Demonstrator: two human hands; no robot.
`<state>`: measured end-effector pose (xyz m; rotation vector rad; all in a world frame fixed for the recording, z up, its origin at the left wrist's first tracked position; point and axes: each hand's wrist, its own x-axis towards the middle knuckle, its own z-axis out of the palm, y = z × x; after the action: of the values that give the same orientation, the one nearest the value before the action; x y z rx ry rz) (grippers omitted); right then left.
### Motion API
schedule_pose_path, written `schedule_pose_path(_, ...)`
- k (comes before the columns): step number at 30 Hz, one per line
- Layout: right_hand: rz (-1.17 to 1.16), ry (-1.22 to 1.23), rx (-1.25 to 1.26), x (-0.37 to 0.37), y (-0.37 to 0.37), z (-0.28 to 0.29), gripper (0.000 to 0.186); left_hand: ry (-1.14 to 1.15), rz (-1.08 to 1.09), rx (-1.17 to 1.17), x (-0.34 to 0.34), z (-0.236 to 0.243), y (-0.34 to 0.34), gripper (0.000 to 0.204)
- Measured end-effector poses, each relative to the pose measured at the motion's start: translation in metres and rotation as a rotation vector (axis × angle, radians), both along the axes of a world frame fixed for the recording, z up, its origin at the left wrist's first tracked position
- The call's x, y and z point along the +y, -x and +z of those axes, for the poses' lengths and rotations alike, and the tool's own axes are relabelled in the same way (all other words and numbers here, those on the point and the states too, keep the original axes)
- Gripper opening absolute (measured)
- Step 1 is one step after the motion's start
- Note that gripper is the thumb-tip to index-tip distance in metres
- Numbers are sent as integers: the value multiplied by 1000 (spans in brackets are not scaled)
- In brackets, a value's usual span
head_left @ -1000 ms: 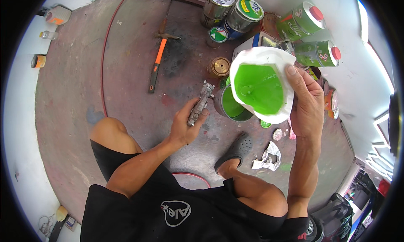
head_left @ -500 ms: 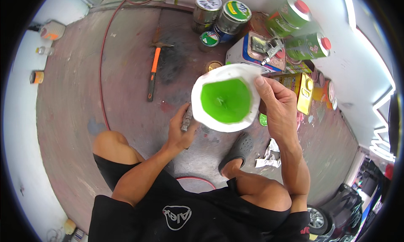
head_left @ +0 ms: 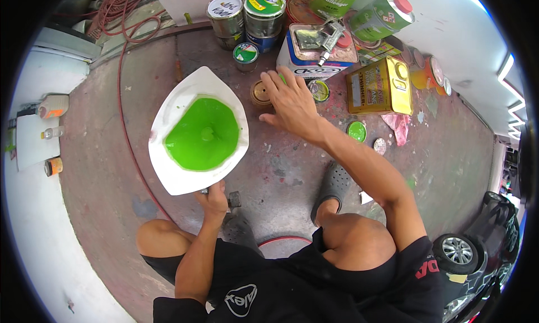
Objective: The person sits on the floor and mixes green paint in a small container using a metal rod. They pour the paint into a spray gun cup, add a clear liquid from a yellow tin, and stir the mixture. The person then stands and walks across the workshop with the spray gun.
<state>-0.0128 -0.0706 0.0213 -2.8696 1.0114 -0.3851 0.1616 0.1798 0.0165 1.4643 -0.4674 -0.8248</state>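
**Funnel passed to left side, right hand now at the cans**

Since half a second ago the white paper funnel [head_left: 197, 131] with green paint has shifted from the centre, where the right hand pinched its rim, to the person's left, and the right hand has let go of it and reached forward.

Left hand [head_left: 214, 200]: closed around a grey metal tool [head_left: 232, 199] just below the funnel's lower edge. The funnel sits directly above this hand; whether it rests on the tool or is held by the fingers cannot be told, as the paper covers the joint. Funnel is open-side up, its pool of green paint [head_left: 203, 134] roughly centred.

Right hand [head_left: 288, 98]: fingers spread and open, holding nothing, palm down over the floor. Fingertips lie at a small brass-coloured lid [head_left: 261, 93] and near a small green-topped tin [head_left: 319, 90]; contact cannot be confirmed.

Surroundings: concrete floor [head_left: 281, 171], stained. Beyond the right hand stands a white and blue rectangular can [head_left: 314, 56], with round paint cans [head_left: 264, 11] behind it and a yellow rectangular can [head_left: 380, 86] to the right. A green lid [head_left: 356, 131] lies beside the right forearm. A red hose [head_left: 124, 126] runs along the floor to the left of the funnel. The person squats, one dark shoe [head_left: 334, 185] visible.
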Motion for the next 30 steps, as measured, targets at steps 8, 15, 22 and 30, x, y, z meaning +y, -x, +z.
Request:
schedule_pose_path(8, 88, -93, 320, -44, -33, -27, 93, -26, -17, -230, 26, -38, -17, 22)
schedule_pose_path(15, -104, -163, -148, -7, -29, 20, 84, -36, 28, -271, 32, -50, -20, 18)
schedule_pose_path(22, -239, -604, -828, 19, 34, 148, 80, 15, 31, -171, 20, -42, -14, 7)
schedule_pose_path(30, -142, -853, -1158, 17, 76, 202, 106, 11, -138, -130, 3, -18, 2, 36)
